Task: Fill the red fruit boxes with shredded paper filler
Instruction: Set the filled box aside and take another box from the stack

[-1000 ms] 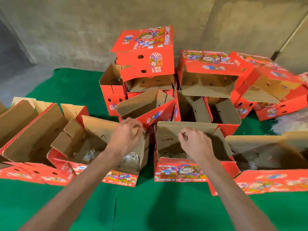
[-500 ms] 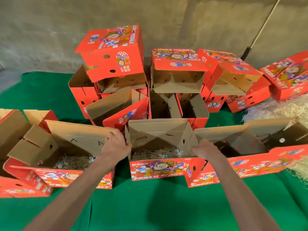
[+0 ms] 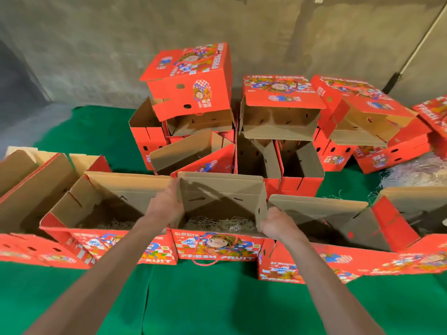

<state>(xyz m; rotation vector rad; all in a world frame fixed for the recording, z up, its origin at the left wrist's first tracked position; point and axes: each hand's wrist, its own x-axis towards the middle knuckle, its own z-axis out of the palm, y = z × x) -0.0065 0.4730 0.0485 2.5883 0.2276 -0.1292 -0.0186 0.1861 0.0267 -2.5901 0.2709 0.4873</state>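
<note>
1. Gripping the middle red box on the green surface: our left hand has fingers curled on its left wall.
2. Our right hand has fingers clamped on its right wall.
3. Shredded paper lies inside; a loose pile sits far right.

The left hand's fingers are hidden behind the box wall it grips. Part of the filler is hidden behind the box's front wall. Right of the right hand, the paper pile is blurred and cut off by the frame's edge. Both forearms are cut off below.
</note>
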